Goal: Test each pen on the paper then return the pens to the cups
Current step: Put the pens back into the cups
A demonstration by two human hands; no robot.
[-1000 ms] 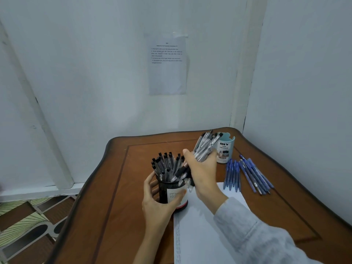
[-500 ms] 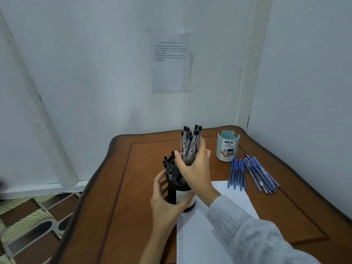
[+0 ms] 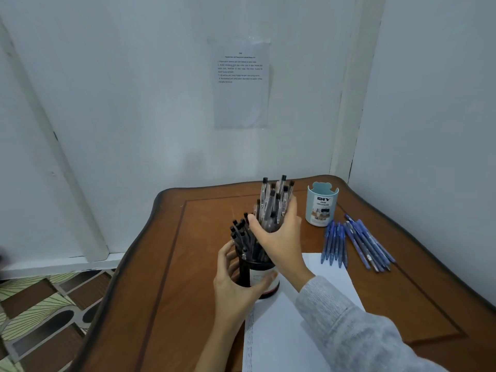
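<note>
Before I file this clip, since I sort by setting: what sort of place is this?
Probably a corner of a home room set up as a makeshift work spot: a wooden table set into a corner of white walls, a printed sheet taped to the wall, and patterned floor tiles beside it.

A second ago the bundle of black pens (image 3: 271, 208) in the right hand (image 3: 279, 237) lies slanted, its caps pointing toward the blue cup (image 3: 322, 205). Now it stands upright over the black cup (image 3: 257, 275), lower ends among the pens already there. The fingers look slightly more spread round it.
</note>
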